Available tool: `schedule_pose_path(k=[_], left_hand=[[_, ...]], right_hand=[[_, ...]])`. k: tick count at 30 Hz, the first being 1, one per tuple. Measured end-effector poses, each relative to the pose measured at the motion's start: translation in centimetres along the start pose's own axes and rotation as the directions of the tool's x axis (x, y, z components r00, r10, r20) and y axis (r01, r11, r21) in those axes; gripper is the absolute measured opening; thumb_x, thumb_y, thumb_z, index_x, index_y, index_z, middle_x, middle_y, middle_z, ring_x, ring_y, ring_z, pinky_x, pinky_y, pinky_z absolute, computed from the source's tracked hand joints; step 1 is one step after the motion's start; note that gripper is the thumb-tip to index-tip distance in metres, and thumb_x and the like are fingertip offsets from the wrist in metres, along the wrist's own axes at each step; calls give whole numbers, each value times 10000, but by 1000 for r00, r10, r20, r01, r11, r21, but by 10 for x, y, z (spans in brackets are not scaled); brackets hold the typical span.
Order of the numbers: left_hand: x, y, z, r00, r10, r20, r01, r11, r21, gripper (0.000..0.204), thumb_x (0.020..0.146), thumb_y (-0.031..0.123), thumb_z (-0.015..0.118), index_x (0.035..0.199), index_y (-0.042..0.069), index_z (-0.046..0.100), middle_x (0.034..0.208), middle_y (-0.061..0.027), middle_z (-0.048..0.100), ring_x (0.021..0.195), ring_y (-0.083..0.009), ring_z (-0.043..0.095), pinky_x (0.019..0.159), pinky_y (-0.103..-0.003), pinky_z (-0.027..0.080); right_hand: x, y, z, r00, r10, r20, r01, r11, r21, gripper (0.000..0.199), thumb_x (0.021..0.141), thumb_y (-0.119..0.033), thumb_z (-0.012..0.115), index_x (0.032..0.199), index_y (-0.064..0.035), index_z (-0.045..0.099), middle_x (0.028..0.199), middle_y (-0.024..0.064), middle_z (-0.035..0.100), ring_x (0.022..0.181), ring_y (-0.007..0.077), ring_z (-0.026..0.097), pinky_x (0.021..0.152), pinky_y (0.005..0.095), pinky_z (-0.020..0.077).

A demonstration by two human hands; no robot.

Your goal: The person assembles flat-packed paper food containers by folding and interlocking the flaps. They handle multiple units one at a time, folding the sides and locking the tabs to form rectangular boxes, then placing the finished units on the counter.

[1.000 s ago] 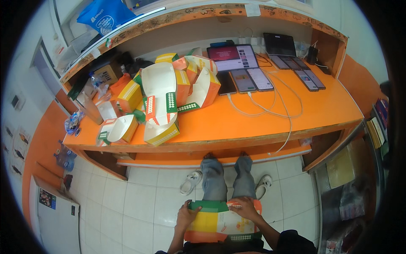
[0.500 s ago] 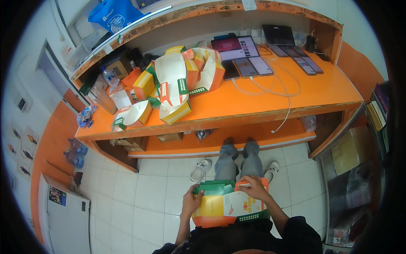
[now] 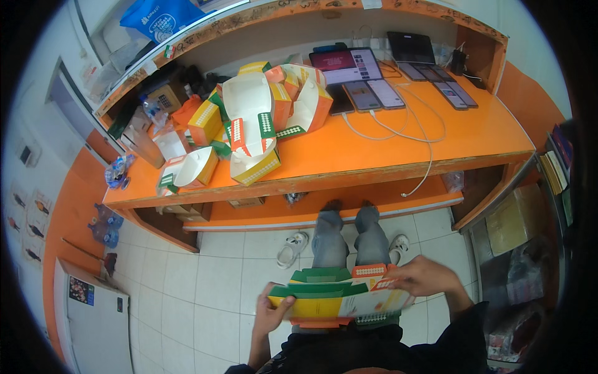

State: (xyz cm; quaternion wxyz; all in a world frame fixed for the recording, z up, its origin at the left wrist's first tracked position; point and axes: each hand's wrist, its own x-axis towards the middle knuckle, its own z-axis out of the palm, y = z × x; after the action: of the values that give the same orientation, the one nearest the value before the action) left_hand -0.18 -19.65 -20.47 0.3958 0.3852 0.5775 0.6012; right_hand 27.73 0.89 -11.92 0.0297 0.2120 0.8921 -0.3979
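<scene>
Holding the yellow, white, green and orange printed card carton blank (image 3: 319, 306) above your lap, you have both hands closed on it, one at each end. Your left hand (image 3: 270, 310) grips the left end, thumb on the yellow face and fingers out of sight beneath; your right hand (image 3: 426, 276) pinches the right end near the orange checked flap (image 3: 369, 270), though blur there hides the exact finger contact.

Expect it to feel very light, springy across its panels and limp at the creases, with a smooth printed face that probably slides a little. The thin flaps look easiest to bend or tear, so take hold of the broad panels close to a fold, and don't squeeze the middle.

Your blue denim trouser legs (image 3: 330, 240) lie just beyond the blank and leave little room below it. White shoes (image 3: 292, 250) stand either side of them on the pale tiled floor (image 3: 215, 283). Ahead, well apart from your hands, the orange counter (image 3: 358, 149) bears a heap of open printed card cartons (image 3: 248, 98) on its left part. Right of that heap lie flat dark-edged phones (image 3: 362, 96); a thin white charging cable (image 3: 430, 163) hangs over the front edge, where a sleeve could snag.
</scene>
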Motion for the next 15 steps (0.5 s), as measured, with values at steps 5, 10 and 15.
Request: schedule_pose_path(k=[5, 10, 15], left_hand=[[45, 35, -17, 800, 561, 214, -578, 816, 19, 262, 780, -5, 660, 1010, 6, 535, 935, -129, 652, 935, -207, 610, 864, -349, 474], [43, -26, -4, 984, 176, -27, -167, 965, 204, 322, 795, 151, 676, 1039, 30, 504, 975, -107, 596, 935, -202, 562, 866, -336, 435], [15, -87, 23, 842, 207, -498, -170, 978, 119, 289, 787, 201, 702, 916, 46, 494, 828, -38, 509, 767, -132, 484, 721, -278, 406]], right_hand=[[-8, -17, -33, 915, -249, -318, 208, 965, -158, 142, 823, -136, 630, 938, -65, 671, 847, 151, 643, 806, 292, 613, 722, 376, 490], [41, 27, 35, 971, -60, -231, 46, 997, -65, 161, 799, -122, 676, 956, -98, 703, 869, 85, 662, 798, 246, 640, 739, 332, 506], [27, 60, 91, 996, -41, -79, 53, 987, 151, 191, 840, -236, 632, 973, -103, 667, 904, 104, 659, 827, 280, 636, 735, 362, 501]])
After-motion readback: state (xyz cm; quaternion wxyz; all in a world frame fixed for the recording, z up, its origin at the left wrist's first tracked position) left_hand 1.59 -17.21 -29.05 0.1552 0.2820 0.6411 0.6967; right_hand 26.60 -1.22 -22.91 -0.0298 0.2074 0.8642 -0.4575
